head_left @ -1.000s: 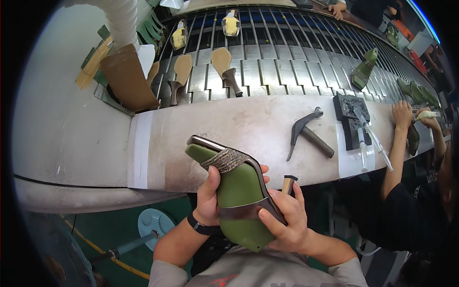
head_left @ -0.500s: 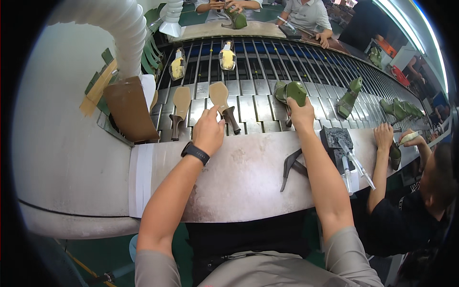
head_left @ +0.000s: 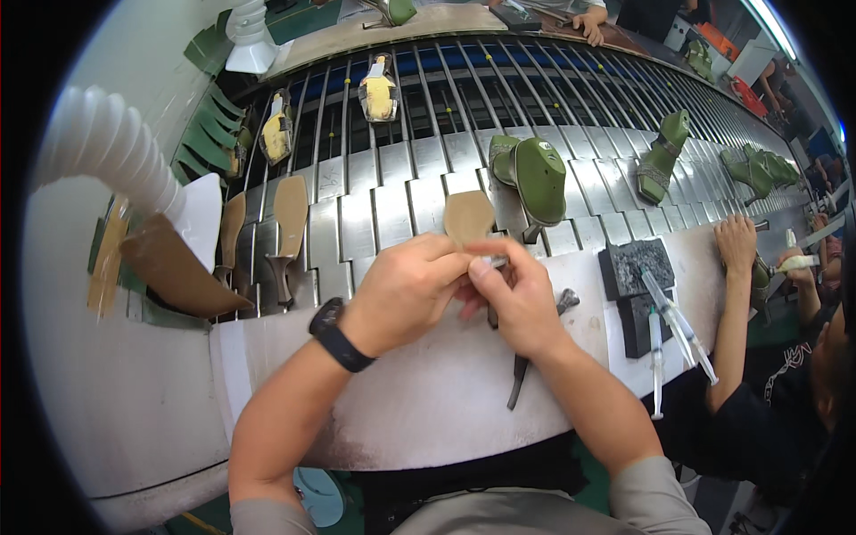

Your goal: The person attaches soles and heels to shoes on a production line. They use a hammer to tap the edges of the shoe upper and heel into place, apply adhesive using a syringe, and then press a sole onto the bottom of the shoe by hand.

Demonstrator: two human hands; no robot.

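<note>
My left hand and my right hand meet over the table's far edge, closed around the narrow end of a tan shoe sole with a dark heel. Its broad end points away from me; fingers hide most of the heel. A small greyish bit shows at the right thumb, too covered to name. Beyond my right hand, green high-heeled shoes rest on the metal slats. Another heeled tan sole lies to the left. Below my right hand, a loose dark heel is on the table.
Black blocks and syringes sit at right, near a co-worker's hand. A slatted conveyor runs beyond the table, carrying yellow-padded shoe parts and more green shoes. A brown board and white hose stand left.
My right hand has let go of the green shoe and come over to my left hand. The right-hand tan sole is now held between them. The view has shifted.
</note>
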